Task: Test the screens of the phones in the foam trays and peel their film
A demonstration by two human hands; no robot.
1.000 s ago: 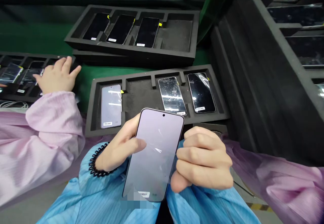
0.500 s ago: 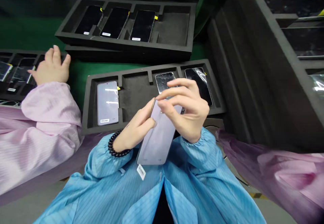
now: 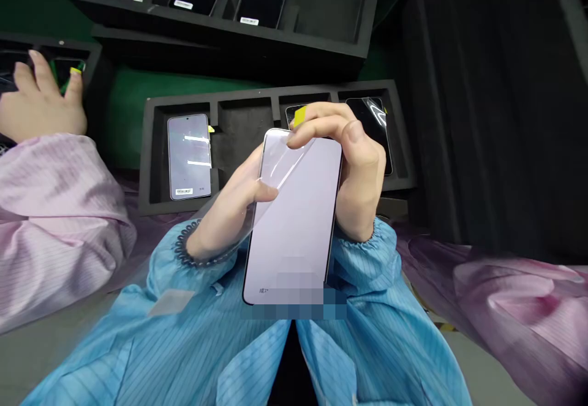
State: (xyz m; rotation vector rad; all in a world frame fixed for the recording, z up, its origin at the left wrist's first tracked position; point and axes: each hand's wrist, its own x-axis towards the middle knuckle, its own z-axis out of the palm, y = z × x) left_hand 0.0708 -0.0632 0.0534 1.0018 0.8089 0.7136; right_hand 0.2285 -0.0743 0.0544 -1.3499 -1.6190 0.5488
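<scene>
A smartphone (image 3: 294, 234) with a pale lilac screen is tilted up in front of my chest. My left hand (image 3: 229, 210) grips its left edge, thumb lying over the screen side. Clear protective film (image 3: 280, 161) covers the upper left corner and trails off to the lower left, with a blurred white label (image 3: 171, 302) on its loose end. At the upper right corner, my right hand (image 3: 361, 167) is closed, its fingertips on the film beside a yellow tab (image 3: 299, 116). The fingers behind the phone are hidden.
Behind my hands lies a black foam tray (image 3: 257, 95) with a lilac-screened phone (image 3: 189, 155) at left and a dark phone (image 3: 367, 124) at right. Stacked trays (image 3: 220, 38) stand farther back. A co-worker's hand (image 3: 46, 100) is at left, a tall black stack (image 3: 496, 118) at right.
The film's labelled end has swung from below the phone out to the left, baring most of the screen. The phone is turned more upright, and the view has shifted.
</scene>
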